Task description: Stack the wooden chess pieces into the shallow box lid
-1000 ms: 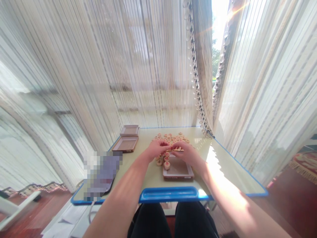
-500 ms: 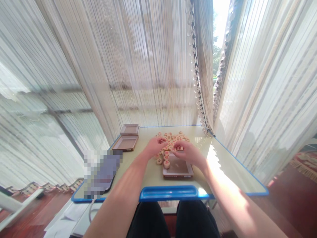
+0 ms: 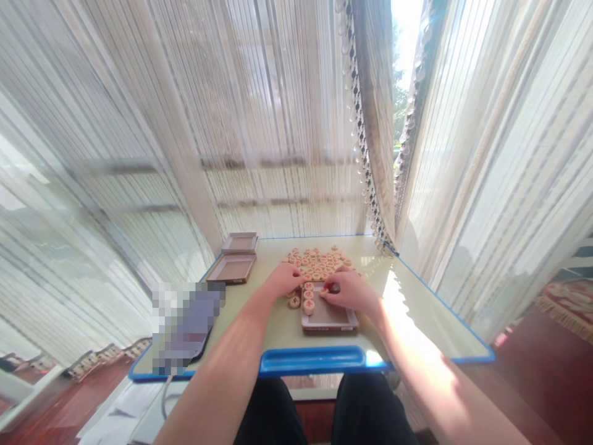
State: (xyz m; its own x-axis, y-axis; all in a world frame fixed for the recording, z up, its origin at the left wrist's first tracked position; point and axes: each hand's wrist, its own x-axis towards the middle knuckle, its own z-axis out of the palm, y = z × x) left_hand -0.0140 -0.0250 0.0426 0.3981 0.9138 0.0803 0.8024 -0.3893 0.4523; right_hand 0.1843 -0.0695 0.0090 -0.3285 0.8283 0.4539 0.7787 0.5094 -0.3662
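Observation:
A brown tray (image 3: pixel 331 322) lies on the pale table (image 3: pixel 417 315) in front of me, with three round wooden game pieces (image 3: pixel 307 299) along its left side. My right hand (image 3: pixel 347 288) rests over the tray's far edge, fingers curled and pinched on a small piece. My left hand (image 3: pixel 286 280) lies beside the tray's far left corner, fingers bent down among the pieces. A heap of several more round pieces (image 3: pixel 315 262) lies just beyond both hands.
Two open brown box halves (image 3: pixel 234 259) stand at the far left of the table. A blurred-out flat object (image 3: pixel 188 318) lies at the near left edge. A blue plastic rim (image 3: pixel 312 360) runs along the near edge. Sheer curtains (image 3: pixel 278 123) hang close around the table.
Both hands came down from holding a thin piece between them above the tray. They now rest low at the tray's far edge among the pieces.

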